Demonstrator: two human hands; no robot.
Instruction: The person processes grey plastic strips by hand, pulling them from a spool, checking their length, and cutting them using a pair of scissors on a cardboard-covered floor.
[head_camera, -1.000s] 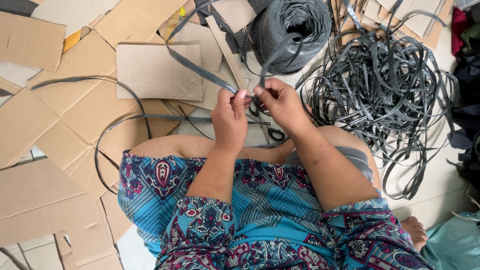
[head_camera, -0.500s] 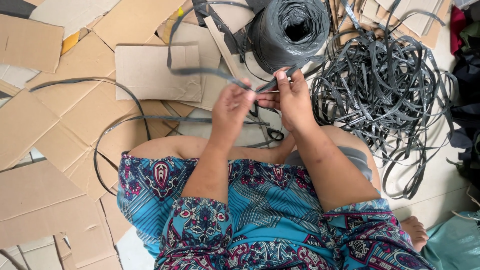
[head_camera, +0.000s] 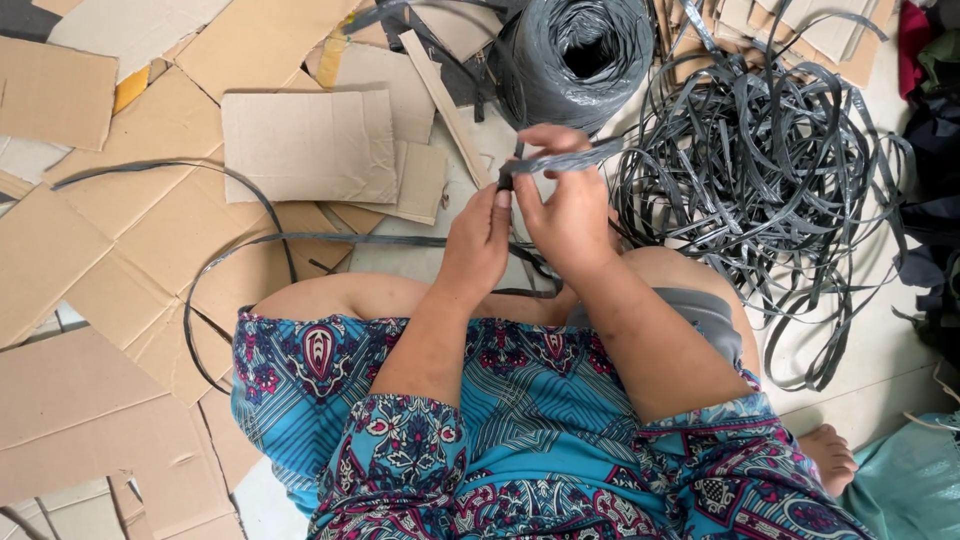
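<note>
Pinching the flat grey plastic strap (head_camera: 560, 160) between both hands, you have it raised just in front of your knees: your right hand (head_camera: 565, 205) is closed around the strap, and your left hand (head_camera: 480, 240) is nipped shut on its near end at the fingertips. The grip looks thin there, so a hard tug could let the slick band slide out. The strap runs off towards the loose tangle of grey strapping (head_camera: 760, 190) on your right, and a loop could catch there and drag the heap along. The big grey wound roll of strap (head_camera: 575, 55) sits just beyond your hands. Brown cardboard pieces (head_camera: 305, 145) lie scattered to your left, with another length of strap (head_camera: 235, 250) curving across them near your leg, ready to snag.
</note>
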